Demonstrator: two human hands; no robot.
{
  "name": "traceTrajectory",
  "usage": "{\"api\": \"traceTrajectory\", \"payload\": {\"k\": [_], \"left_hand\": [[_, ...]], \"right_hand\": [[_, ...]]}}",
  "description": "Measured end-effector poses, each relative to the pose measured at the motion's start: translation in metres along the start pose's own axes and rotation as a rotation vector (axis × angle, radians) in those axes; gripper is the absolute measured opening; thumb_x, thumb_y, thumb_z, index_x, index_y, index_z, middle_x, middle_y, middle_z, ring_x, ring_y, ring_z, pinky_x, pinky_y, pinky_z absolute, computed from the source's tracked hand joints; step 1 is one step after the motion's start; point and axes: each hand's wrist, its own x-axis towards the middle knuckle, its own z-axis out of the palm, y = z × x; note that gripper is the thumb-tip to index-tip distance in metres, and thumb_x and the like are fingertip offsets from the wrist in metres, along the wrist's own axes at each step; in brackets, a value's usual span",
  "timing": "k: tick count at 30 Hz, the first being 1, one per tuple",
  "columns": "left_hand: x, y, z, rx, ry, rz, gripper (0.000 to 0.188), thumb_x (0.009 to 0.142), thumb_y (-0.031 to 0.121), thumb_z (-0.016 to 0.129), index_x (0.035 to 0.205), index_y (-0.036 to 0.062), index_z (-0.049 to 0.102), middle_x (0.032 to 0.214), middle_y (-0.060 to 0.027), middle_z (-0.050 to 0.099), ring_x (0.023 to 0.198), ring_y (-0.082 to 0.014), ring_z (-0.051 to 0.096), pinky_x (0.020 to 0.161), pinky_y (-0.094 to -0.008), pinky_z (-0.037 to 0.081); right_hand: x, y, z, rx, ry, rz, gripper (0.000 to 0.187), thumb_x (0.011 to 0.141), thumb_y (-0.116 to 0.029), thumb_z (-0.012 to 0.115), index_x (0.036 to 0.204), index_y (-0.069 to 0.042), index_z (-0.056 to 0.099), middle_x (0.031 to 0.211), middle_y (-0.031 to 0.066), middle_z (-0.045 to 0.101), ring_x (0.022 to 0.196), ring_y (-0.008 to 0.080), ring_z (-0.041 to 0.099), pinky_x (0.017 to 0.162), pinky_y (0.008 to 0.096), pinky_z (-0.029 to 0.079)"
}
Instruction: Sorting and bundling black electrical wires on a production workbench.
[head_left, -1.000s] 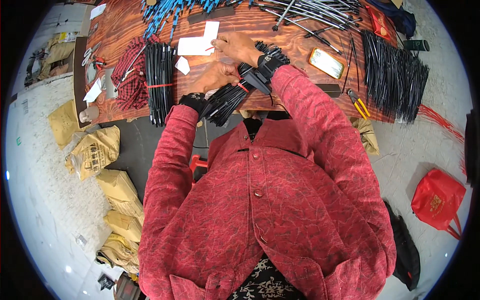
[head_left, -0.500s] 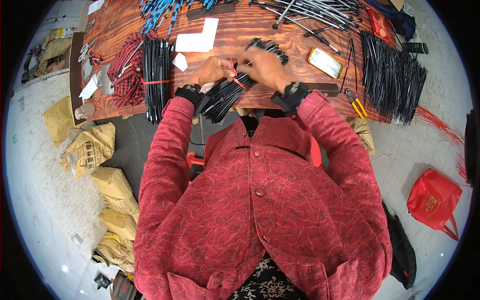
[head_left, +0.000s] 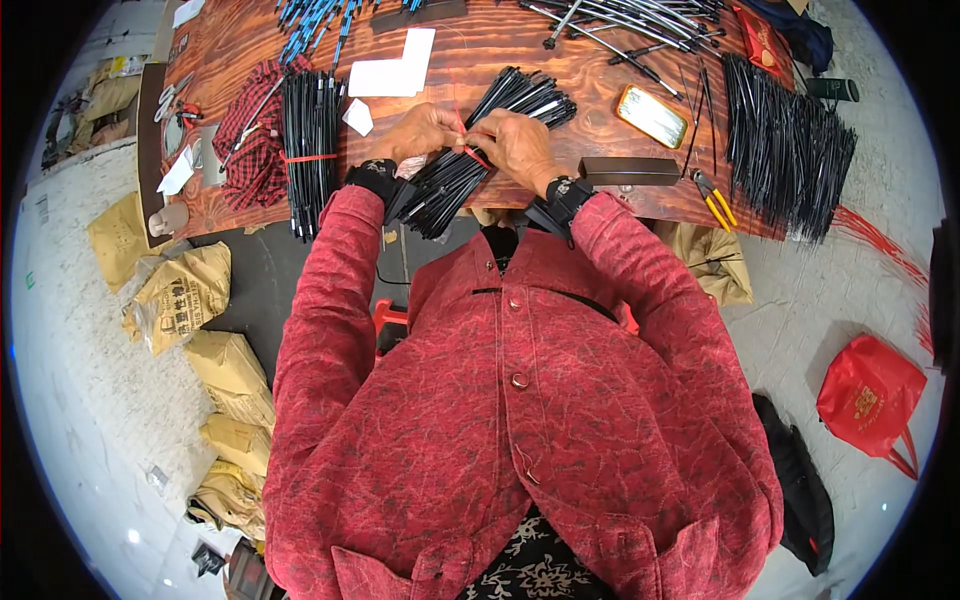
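Brown paper sacks (head_left: 180, 295) lie on the floor at the far left, below the end of the wooden worktop (head_left: 560, 60). On that worktop, a red checked cloth (head_left: 250, 150) sits beside a tied bundle of black rods (head_left: 310, 150) with a red band round its middle. White cards (head_left: 392, 70) lie just beyond.

The left hand (head_left: 425, 132) and the right hand (head_left: 515, 145) meet at the near edge of the worktop, both closed on a loose bundle of black rods (head_left: 480, 140) that slants from near the chest up to the right. Each grip is narrow, fingertips pinching a thin red tie (head_left: 470, 150) that crosses the bundle's middle.

The rods look thin, stiff and smooth, light singly but apt to slide past each other and fan out at the ends. The middle, where the tie sits, seems the best place to hold them; taken by one end they would likely splay.

Further right lie a flat yellowish case (head_left: 652, 115), a dark bar (head_left: 630, 170), yellow-handled pliers (head_left: 715, 200) and a wide heap of black rods (head_left: 790, 150). A red bag (head_left: 870, 395) rests on the floor.
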Motion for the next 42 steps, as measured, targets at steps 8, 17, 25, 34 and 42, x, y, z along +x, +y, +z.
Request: {"api": "traceTrajectory", "payload": {"k": [8, 17, 25, 34, 42], "left_hand": [[-0.005, 0.009, -0.006, -0.063, -0.042, -0.082, 0.004, 0.084, 0.005, 0.073, 0.088, 0.0054, 0.073, 0.088, -0.0001, 0.072, 0.08, -0.0095, 0.063, 0.075, -0.0265, 0.049], [-0.008, 0.009, -0.014, -0.251, -0.135, -0.009, 0.006, 0.083, 0.001, 0.072, 0.088, 0.0028, 0.07, 0.093, -0.0045, 0.071, 0.084, -0.0131, 0.064, 0.084, -0.0289, 0.051], [-0.007, 0.001, -0.006, -0.266, -0.113, -0.031, 0.014, 0.083, -0.004, 0.069, 0.093, 0.005, 0.064, 0.089, 0.001, 0.064, 0.087, -0.01, 0.062, 0.084, -0.0246, 0.049], [-0.005, -0.017, 0.02, -0.308, 0.123, 0.239, 0.016, 0.08, -0.007, 0.066, 0.09, 0.0056, 0.061, 0.082, 0.004, 0.058, 0.076, -0.0042, 0.056, 0.068, -0.0216, 0.047], [-0.016, 0.008, 0.052, 0.508, 0.597, 0.33, 0.013, 0.083, 0.002, 0.065, 0.094, 0.007, 0.063, 0.083, -0.0101, 0.065, 0.073, -0.0286, 0.067, 0.065, -0.0392, 0.054]], "right_hand": [[-0.008, 0.001, 0.003, 0.11, -0.02, 0.094, 0.018, 0.084, -0.032, 0.068, 0.083, -0.016, 0.076, 0.083, 0.0047, 0.067, 0.075, 0.03, 0.065, 0.067, 0.0425, 0.051], [-0.016, 0.002, 0.017, -0.022, 0.028, -0.139, 0.012, 0.081, -0.029, 0.072, 0.082, -0.017, 0.075, 0.085, 0.0006, 0.062, 0.083, 0.0237, 0.061, 0.074, 0.0384, 0.049], [-0.018, -0.001, 0.013, -0.058, 0.037, -0.153, 0.012, 0.081, -0.028, 0.072, 0.083, -0.016, 0.074, 0.087, 0.0005, 0.061, 0.087, 0.022, 0.062, 0.077, 0.0375, 0.048], [-0.015, 0.003, 0.016, 0.06, 0.077, -0.063, 0.01, 0.083, -0.022, 0.07, 0.085, -0.012, 0.071, 0.087, 0.0061, 0.061, 0.085, 0.0287, 0.063, 0.075, 0.0402, 0.051], [-0.011, 0.007, 0.017, 0.025, 0.12, -0.046, 0.008, 0.083, -0.018, 0.069, 0.087, -0.01, 0.069, 0.086, 0.0086, 0.06, 0.083, 0.0301, 0.064, 0.069, 0.0423, 0.052]]}}
